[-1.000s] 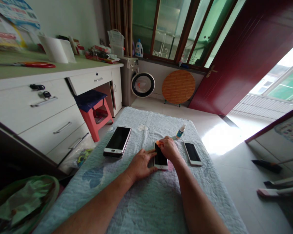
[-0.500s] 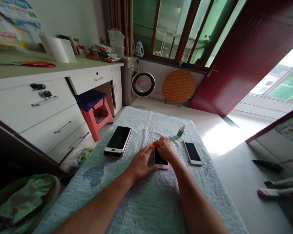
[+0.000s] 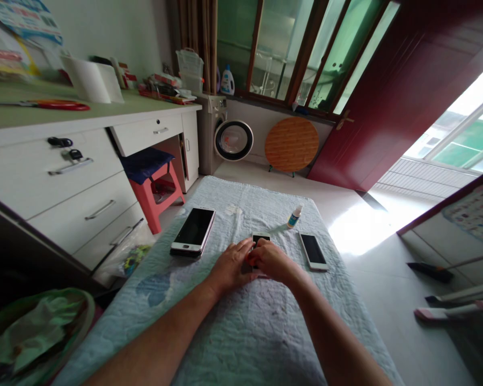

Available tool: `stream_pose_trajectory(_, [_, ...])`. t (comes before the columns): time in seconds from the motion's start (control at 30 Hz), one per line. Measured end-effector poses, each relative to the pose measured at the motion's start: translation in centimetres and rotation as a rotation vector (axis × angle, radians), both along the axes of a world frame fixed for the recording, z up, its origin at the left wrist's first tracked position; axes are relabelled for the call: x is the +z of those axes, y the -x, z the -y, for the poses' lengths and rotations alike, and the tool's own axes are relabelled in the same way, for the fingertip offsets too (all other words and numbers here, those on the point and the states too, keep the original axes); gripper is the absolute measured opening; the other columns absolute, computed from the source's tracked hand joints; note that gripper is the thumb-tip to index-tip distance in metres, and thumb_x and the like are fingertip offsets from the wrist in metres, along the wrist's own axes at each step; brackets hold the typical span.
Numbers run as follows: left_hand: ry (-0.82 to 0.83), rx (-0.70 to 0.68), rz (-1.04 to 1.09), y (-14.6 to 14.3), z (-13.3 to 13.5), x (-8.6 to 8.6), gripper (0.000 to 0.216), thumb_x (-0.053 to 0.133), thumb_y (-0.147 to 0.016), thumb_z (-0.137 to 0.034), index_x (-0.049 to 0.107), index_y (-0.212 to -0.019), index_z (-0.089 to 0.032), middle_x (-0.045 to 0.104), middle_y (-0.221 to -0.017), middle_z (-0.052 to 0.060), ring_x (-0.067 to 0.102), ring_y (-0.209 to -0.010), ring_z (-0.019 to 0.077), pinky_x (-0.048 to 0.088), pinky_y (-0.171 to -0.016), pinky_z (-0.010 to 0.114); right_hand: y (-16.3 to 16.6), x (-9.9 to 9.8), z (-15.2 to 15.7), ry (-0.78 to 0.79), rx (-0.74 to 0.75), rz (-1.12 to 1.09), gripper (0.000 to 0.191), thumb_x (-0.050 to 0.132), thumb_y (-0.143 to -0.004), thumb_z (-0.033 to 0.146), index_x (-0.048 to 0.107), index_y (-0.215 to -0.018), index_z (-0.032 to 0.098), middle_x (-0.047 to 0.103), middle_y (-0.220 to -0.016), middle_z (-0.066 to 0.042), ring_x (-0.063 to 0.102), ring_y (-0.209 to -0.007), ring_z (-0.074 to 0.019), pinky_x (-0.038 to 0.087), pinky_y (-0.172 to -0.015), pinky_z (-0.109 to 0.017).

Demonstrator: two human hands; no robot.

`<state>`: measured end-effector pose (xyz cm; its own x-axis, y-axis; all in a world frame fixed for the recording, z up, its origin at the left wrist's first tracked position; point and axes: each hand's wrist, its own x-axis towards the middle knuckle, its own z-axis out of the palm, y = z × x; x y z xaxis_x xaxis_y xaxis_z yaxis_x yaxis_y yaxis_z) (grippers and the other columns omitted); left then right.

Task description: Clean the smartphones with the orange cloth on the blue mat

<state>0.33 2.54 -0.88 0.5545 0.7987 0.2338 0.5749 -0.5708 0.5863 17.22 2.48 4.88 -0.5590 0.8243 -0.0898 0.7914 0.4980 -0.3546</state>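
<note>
1. Here, the phone [image 3: 261,237] lies flat on the quilt [image 3: 249,332], screen up, between and partly beneath the two hands; its dark top end shows beyond the knuckles, and a sliver of its lower end shows under the right hand [image 3: 271,260].
2. The left hand [image 3: 230,267] lies along the phone's left edge, loosely open, with fingers stretched forward, close together, and the thumb pointing to the lower end; it is not closed around anything.
3. The right hand comes over the phone from the right, palm down, fingers bent and bunched above the middle of the screen. Its fingertips are mostly hidden, so I cannot tell what, if anything, they pinch.
4. Near the phone's left edge the fingers of both hands come together; whether they touch is unclear.
5. To the right, apart from the right hand, lies the white phone [image 3: 313,250], screen up.
6. The bottle [image 3: 293,217] stands beyond the right hand, near the white phone's top end.
7. Left of the left hand, apart from it, lies the large phone [image 3: 194,229], also screen up.
</note>
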Motion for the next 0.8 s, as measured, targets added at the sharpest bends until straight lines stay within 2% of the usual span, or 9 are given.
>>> stream_pose_trajectory(0.13, [0.008,-0.073,-0.066,0.2,0.2,1.1,0.06,0.07,-0.072,-0.03,0.055,-0.128,-0.016,0.05,-0.142,0.013,0.05,-0.125,0.0307,0.037,-0.108,0.043,-0.1,0.3,1.8,0.015,-0.01,-0.042,0.022,0.054,-0.084,0.011,0.073,-0.076,0.02,0.061,-0.076,-0.003,0.047,-0.084,-0.0159,0.035,-0.073,-0.025])
stream_pose_trajectory(0.23, [0.026,-0.091,-0.106,0.3,0.4,1.6,0.059,0.069,-0.069,-0.026,0.059,-0.126,-0.015,0.051,-0.142,0.011,0.05,-0.122,0.031,0.039,-0.105,0.042,-0.2,0.3,3.0,0.019,-0.05,-0.089,0.024,0.053,-0.087,0.012,0.074,-0.081,0.02,0.06,-0.079,-0.003,0.049,-0.085,-0.0152,0.036,-0.075,-0.024])
stream_pose_trajectory(0.6, [0.074,-0.096,-0.149,0.3,0.6,2.1,0.061,0.064,-0.076,-0.034,0.055,-0.134,-0.02,0.046,-0.147,0.006,0.05,-0.12,0.0289,0.038,-0.106,0.041,-1.4,-0.3,3.9,0.091,-0.155,-0.274,0.02,0.06,-0.084,0.011,0.076,-0.086,0.022,0.059,-0.088,-0.003,0.054,-0.085,-0.0128,0.041,-0.078,-0.022])
stream_pose_trajectory(0.73, [0.079,-0.096,-0.154,0.3,0.7,2.3,0.064,0.067,-0.072,-0.033,0.055,-0.134,-0.022,0.046,-0.147,0.005,0.05,-0.119,0.0295,0.038,-0.105,0.042,-1.9,-1.0,3.3,0.036,-0.212,-0.325,0.024,0.056,-0.084,0.009,0.076,-0.089,0.022,0.059,-0.086,-0.003,0.055,-0.083,-0.0124,0.041,-0.078,-0.022])
stream_pose_trajectory(0.8, [0.085,-0.096,-0.148,0.3,0.7,2.3,0.066,0.07,-0.072,-0.037,0.054,-0.134,-0.022,0.046,-0.147,0.006,0.049,-0.12,0.0303,0.038,-0.105,0.042,-2.1,-1.5,2.9,-0.022,-0.272,-0.321,0.026,0.054,-0.084,0.008,0.076,-0.089,0.022,0.059,-0.086,-0.003,0.055,-0.083,-0.0131,0.041,-0.078,-0.023])
